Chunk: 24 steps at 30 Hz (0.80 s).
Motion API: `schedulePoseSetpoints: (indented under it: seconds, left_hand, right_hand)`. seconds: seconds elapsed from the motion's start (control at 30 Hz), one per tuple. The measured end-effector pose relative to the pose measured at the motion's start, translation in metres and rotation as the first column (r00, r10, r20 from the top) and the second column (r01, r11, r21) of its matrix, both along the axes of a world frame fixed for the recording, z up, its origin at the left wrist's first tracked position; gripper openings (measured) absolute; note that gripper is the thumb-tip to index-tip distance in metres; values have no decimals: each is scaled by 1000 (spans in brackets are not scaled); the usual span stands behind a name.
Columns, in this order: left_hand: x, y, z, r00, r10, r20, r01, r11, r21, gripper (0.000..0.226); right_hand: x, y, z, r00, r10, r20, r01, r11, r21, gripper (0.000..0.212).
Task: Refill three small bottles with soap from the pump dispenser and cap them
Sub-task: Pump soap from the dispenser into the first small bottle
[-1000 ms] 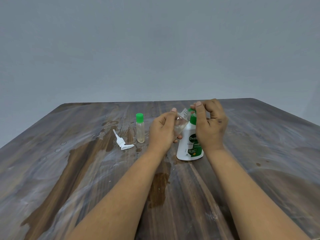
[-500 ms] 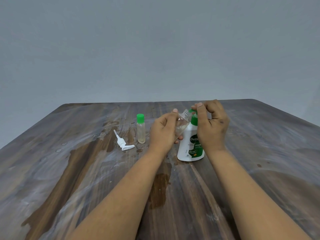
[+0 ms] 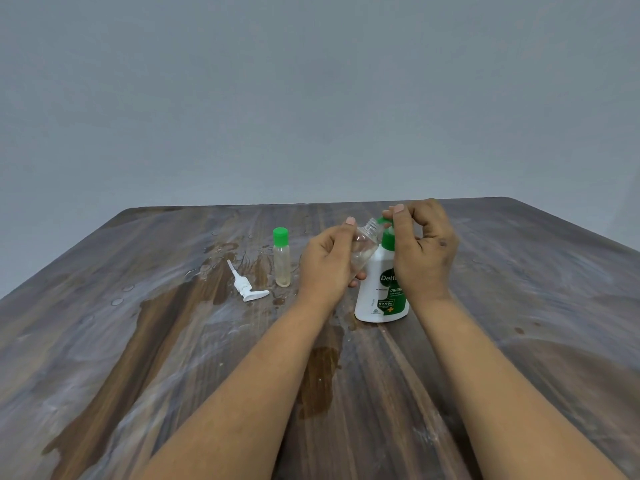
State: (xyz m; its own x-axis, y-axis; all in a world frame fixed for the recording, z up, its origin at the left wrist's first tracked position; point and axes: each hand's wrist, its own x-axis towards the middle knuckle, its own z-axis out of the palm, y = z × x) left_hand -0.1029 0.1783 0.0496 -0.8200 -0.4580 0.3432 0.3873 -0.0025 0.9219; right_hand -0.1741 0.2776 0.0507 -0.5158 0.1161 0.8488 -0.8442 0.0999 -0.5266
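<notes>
Both bare forearms reach forward and converge above the table. Left hand (image 3: 329, 265) curled, thumb up, fingers wrapped around a small clear bottle (image 3: 363, 247) tilted to the right. Right hand (image 3: 420, 251) raised just beside it, back toward the camera, thumb and forefinger pinching a green cap (image 3: 383, 220) near the bottle's open neck.

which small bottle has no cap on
The clear small bottle tilted in the left hand; its threaded neck is bare. The standing small bottle wears a green cap.
</notes>
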Motion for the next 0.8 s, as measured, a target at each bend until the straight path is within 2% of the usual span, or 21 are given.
schedulePoseSetpoints:
  seconds: [0.8]
  left_hand:
    - [1,0,0,1000,5,3,-5,1000,19,42]
  right_hand:
    - [-1,0,-2,1000,9,17,-8,1000,-24,22]
